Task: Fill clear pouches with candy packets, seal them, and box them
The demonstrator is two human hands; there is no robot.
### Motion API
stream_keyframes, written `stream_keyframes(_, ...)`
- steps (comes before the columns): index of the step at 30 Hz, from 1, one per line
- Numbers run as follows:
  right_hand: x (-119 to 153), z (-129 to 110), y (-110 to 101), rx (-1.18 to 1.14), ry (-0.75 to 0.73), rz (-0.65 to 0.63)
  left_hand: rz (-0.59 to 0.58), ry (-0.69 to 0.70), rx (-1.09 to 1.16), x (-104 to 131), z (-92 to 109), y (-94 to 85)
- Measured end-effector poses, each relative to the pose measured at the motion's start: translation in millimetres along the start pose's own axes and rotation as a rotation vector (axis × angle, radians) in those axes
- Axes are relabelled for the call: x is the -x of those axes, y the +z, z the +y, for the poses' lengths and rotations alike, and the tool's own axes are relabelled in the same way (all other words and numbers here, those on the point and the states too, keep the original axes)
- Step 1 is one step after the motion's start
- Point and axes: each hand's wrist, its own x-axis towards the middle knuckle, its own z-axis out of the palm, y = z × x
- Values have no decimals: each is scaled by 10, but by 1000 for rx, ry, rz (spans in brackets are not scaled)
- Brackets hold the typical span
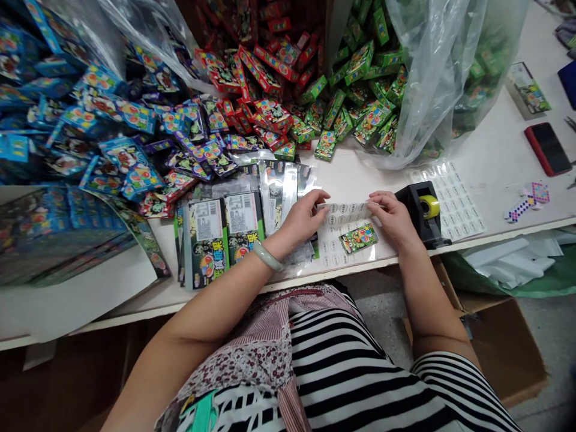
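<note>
My left hand pinches the upper left edge of a sheet of round stickers. The far edge of this sheet is lifted, and my right hand has its thumb and fingers closed on the upper right corner. One small green box with a colourful print lies on the lower part of the sheet, between my hands. Close by my right hand stands a black tape dispenser with a yellow roll. Flat black printed packages with white labels lie left of my left hand.
Blue packs, red boxes and green boxes are heaped at the back. A clear plastic bag stands behind my right hand. Another sticker sheet, a beaded trinket and a red-cased phone lie rightward.
</note>
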Motion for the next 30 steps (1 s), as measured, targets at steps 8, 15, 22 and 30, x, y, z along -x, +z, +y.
stream_keyframes(8,-44,-21,46,-97,104,-76,-53,-8,-36,-112,18,63)
stream_keyframes(15,-44,-4,40,-107,136,-80,-119,-129,-41,-191,34,33)
stream_keyframes(22,-46,-35,48,-145,122,-65,-89,-116,32,-202,-46,60)
stream_keyframes(30,-23,-59,7,-88,141,-101,-111,-146,143,-222,-118,83)
